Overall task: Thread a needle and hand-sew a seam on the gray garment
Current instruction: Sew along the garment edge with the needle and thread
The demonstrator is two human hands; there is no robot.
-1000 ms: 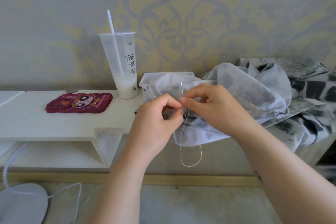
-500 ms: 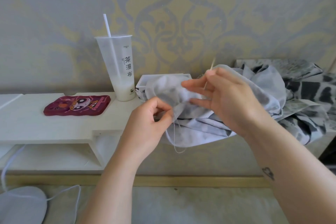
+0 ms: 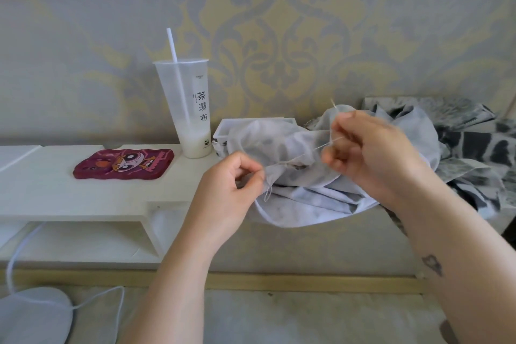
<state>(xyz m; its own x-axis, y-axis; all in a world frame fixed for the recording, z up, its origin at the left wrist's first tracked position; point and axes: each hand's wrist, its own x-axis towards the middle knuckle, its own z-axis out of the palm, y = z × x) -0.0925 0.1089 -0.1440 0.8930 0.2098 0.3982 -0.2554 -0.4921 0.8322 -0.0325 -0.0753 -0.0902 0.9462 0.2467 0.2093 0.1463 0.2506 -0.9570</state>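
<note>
We see the gray garment [image 3: 304,195] heaped at the right end of the white shelf [image 3: 83,198] and spilling over its near edge — thin, limp cloth that we judge light and prone to slide, so our left hand [image 3: 229,195] pinches it closed right beside the seam. Our right hand [image 3: 371,153] grips the needle [image 3: 334,105], closed, tip up, drawing the fine thread [image 3: 321,146] taut — slight, easily snapped. Left stand a plastic cup [image 3: 192,109] and a red phone case [image 3: 124,163]; patterned wallpaper lies far behind.
</note>
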